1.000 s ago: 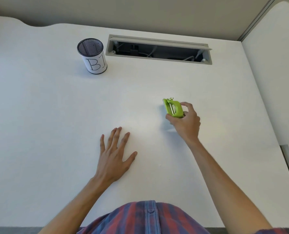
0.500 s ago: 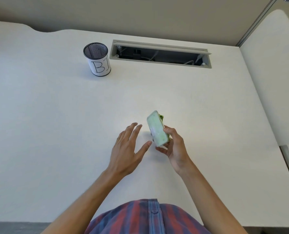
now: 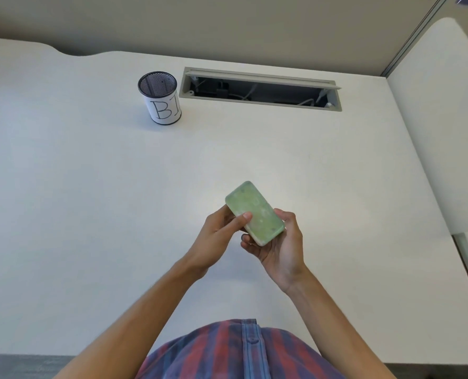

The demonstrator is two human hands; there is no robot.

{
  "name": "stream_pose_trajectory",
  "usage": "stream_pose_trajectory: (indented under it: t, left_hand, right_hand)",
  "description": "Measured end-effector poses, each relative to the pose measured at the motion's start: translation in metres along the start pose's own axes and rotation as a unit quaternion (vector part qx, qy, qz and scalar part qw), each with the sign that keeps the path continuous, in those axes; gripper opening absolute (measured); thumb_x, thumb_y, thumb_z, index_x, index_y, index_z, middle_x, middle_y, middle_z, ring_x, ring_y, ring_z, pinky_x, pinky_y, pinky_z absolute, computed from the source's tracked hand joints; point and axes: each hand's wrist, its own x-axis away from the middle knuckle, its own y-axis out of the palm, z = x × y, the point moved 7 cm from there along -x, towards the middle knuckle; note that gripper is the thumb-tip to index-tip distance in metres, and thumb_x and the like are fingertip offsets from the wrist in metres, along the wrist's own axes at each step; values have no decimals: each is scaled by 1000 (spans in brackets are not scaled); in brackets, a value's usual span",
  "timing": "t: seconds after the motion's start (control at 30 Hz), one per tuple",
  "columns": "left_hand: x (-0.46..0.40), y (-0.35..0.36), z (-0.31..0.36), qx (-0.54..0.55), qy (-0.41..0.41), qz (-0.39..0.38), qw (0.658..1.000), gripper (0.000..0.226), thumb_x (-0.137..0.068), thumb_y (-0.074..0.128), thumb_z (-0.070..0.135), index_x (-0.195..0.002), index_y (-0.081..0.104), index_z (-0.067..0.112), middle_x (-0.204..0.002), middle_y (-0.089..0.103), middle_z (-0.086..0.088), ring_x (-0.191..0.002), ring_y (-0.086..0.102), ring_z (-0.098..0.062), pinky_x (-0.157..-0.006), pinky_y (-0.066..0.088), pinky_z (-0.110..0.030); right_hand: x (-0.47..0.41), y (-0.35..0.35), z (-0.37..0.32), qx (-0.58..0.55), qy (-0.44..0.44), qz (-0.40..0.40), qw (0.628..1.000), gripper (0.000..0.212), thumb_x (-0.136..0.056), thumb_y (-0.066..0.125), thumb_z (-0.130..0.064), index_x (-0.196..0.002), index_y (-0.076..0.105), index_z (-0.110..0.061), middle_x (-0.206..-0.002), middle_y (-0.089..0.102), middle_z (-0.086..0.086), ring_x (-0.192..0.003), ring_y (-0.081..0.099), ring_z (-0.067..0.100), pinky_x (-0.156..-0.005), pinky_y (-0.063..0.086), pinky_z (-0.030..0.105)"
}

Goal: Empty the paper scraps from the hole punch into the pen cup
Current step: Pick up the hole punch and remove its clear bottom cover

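The green hole punch (image 3: 254, 212) is held above the desk near the middle, turned over so its pale translucent scrap tray faces up. My right hand (image 3: 279, 247) cups it from below and the right. My left hand (image 3: 219, 236) grips its left edge, thumb pressed on the tray. The pen cup (image 3: 160, 98), black mesh with a white label marked "BI", stands upright at the back left, well away from both hands.
The white desk (image 3: 90, 201) spreads all around. An open cable trough (image 3: 260, 90) with wires lies at the back, right of the cup. A white side panel (image 3: 440, 119) rises on the right. My plaid shirt shows at the bottom.
My right hand lifted the punch off the desk, flipped it tray-up and brought it nearer. My left hand rose from the desk and took hold of the punch's left side.
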Motion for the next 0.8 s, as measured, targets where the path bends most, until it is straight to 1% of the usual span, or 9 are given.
stream_pose_trajectory:
  t: [0.2, 0.3, 0.4, 0.47, 0.53, 0.57, 0.63, 0.7, 0.8]
  left_hand:
    - [-2, 1, -1, 88, -21, 5, 996, 37, -91, 57, 31, -120, 64, 8, -119, 71, -17, -102, 69, -27, -93, 55, -33]
    - [-1, 1, 0, 101, -26, 16, 994, 39, -91, 55, 31, -122, 63, 7, -122, 71, -15, -102, 69, -27, -84, 55, -29]
    - [0, -3, 4, 99, -20, 34, 994, 28, -94, 54, 29, -110, 66, 10, -103, 75, -7, -89, 69, -17, -68, 53, -26]
    - [0, -8, 6, 94, -20, 50, 994, 19, -101, 53, 23, -108, 67, 12, -98, 75, 0, -90, 71, -15, -74, 56, -28]
    - [0, -13, 7, 90, -26, 65, 993, 20, -102, 50, 20, -109, 67, 13, -100, 76, 1, -95, 72, -16, -80, 57, -31]
    - [0, -15, 7, 90, -29, 73, 993, 19, -102, 50, 21, -109, 66, 14, -99, 76, 1, -94, 72, -17, -77, 57, -31]
    - [0, -19, 6, 101, -39, 90, 990, 18, -102, 51, 22, -108, 66, 14, -93, 76, 1, -89, 72, -19, -72, 56, -32]
    - [0, -22, 5, 113, -49, 102, 987, 18, -101, 52, 22, -107, 65, 12, -88, 75, 2, -86, 72, -20, -70, 55, -34]
    - [1, -23, 6, 127, -59, 104, 985, 19, -100, 52, 21, -107, 65, 9, -84, 75, 0, -79, 71, -19, -65, 55, -32]
  right_hand:
    - [3, 0, 2, 63, -4, 4, 998, 52, -100, 29, -38, -118, 62, -1, -95, 63, 19, -64, 58, 26, -63, 57, 33]
    - [3, -1, 0, 91, -19, 8, 996, 51, -103, 30, -37, -121, 62, -1, -98, 69, 21, -67, 64, 30, -71, 58, 37]
    - [7, -1, -8, 194, -53, 35, 979, 47, -106, 31, -33, -104, 70, -8, -92, 75, 19, -71, 71, 31, -71, 60, 35]
    - [9, -5, -16, 278, -104, 82, 952, 46, -105, 39, -31, -86, 73, -7, -78, 74, 14, -71, 72, 27, -63, 60, 32]
    - [15, -9, -28, 368, -196, 131, 899, 43, -100, 49, -34, -76, 71, -6, -70, 70, 10, -67, 68, 18, -57, 58, 36]
    - [20, -10, -34, 419, -247, 152, 860, 40, -97, 51, -36, -79, 72, -9, -73, 72, 5, -69, 66, 11, -59, 57, 35]
    - [34, -5, -44, 507, -349, 179, 768, 32, -94, 54, -39, -99, 75, -16, -93, 76, -5, -85, 68, 3, -67, 57, 26]
    - [47, 8, -47, 582, -445, 167, 660, 34, -93, 56, -38, -111, 72, -15, -111, 75, -4, -101, 69, 6, -79, 57, 25]
    - [58, 26, -37, 651, -523, 104, 540, 36, -94, 62, -39, -115, 72, -11, -121, 72, 1, -111, 67, 12, -87, 54, 21]
